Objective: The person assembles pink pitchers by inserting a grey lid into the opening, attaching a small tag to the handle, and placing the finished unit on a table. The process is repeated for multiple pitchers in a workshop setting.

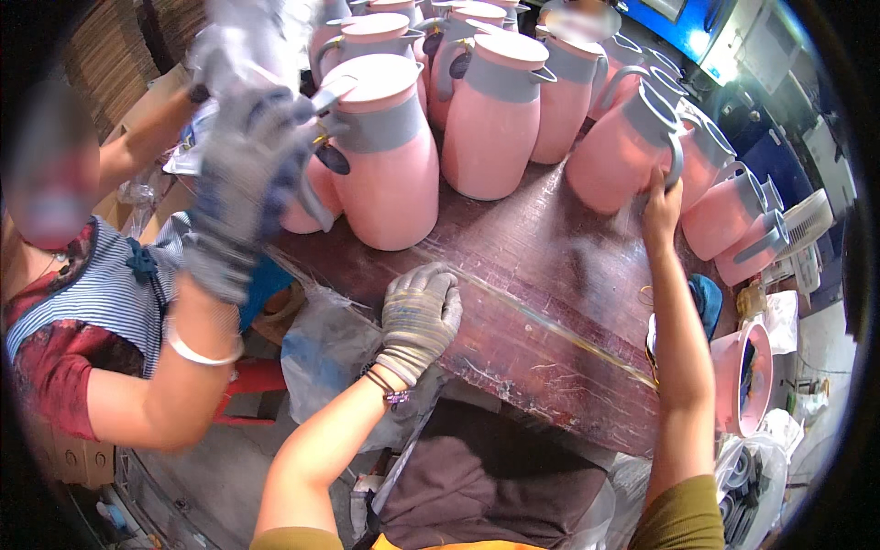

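Observation:
My bare right hand grips a pink jug low at its grey handle. That jug leans on the table, its grey-rimmed top lidless. On the near part of the table rests my left hand in a grey knit glove, palm down, fingers curled together and nothing visible in them. Beyond it stands a pink jug with a pale lid, its grey handle pointing left. Another lidded pink jug is just right of that one.
A co-worker's gloved hand, blurred by motion, reaches in at the left near the lidded jugs. Several more pink jugs crowd the table at the back and right. A pink bucket is beside the right table edge.

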`<act>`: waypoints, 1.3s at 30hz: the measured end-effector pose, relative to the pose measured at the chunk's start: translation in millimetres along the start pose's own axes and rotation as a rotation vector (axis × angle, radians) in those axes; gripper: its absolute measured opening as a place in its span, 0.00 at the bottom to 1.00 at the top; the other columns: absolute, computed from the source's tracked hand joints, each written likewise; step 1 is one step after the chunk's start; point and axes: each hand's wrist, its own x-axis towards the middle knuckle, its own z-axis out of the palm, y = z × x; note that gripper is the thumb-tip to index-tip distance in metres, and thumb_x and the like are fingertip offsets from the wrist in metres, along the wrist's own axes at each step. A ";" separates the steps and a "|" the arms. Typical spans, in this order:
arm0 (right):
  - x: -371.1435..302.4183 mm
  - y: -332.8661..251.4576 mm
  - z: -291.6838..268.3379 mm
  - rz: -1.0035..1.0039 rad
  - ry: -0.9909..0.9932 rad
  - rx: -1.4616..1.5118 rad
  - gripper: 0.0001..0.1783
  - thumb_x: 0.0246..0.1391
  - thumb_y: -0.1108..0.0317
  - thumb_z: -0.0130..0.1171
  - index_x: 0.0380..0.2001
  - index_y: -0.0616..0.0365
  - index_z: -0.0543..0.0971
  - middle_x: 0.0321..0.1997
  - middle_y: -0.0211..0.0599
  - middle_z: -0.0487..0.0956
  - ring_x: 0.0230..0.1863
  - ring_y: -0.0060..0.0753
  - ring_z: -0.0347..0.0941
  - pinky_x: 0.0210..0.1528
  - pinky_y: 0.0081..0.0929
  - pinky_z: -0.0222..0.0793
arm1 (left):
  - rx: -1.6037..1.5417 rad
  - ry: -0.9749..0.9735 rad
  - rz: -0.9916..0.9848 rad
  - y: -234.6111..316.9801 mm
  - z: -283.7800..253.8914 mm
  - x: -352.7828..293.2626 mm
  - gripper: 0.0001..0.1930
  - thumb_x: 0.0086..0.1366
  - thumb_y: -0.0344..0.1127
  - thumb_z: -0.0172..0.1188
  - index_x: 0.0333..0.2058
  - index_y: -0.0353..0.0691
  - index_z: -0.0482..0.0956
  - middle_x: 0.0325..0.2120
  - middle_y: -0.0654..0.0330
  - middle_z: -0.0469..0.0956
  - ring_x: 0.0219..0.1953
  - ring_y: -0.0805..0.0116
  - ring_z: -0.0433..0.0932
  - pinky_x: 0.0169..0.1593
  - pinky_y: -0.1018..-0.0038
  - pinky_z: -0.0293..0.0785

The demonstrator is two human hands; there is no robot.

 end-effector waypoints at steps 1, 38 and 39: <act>-27.6 -21.1 -9.6 -0.018 -0.029 0.054 0.18 0.64 0.53 0.51 0.39 0.60 0.71 0.23 0.27 0.69 0.23 0.19 0.64 0.27 0.20 0.62 | -0.008 -0.004 0.004 1.2 0.6 -0.3 0.08 0.55 0.34 0.61 0.34 0.42 0.78 0.39 0.55 0.78 0.42 0.53 0.76 0.48 0.58 0.70; -665.3 -71.8 -659.0 1.336 0.008 -1.671 0.17 0.64 0.66 0.44 0.48 0.64 0.75 0.50 0.53 0.75 0.44 0.56 0.74 0.51 0.39 0.68 | -0.146 -1.273 0.171 223.2 -59.1 -73.7 0.37 0.63 0.69 0.45 0.36 0.33 0.81 0.45 0.42 0.76 0.45 0.45 0.76 0.51 0.61 0.70; -662.9 -66.2 -660.3 1.316 0.036 -1.646 0.17 0.64 0.66 0.44 0.48 0.64 0.75 0.50 0.53 0.75 0.44 0.56 0.74 0.51 0.39 0.68 | -0.161 -1.259 0.168 224.0 -55.5 -74.4 0.37 0.63 0.68 0.46 0.37 0.33 0.81 0.46 0.42 0.76 0.46 0.45 0.76 0.52 0.62 0.69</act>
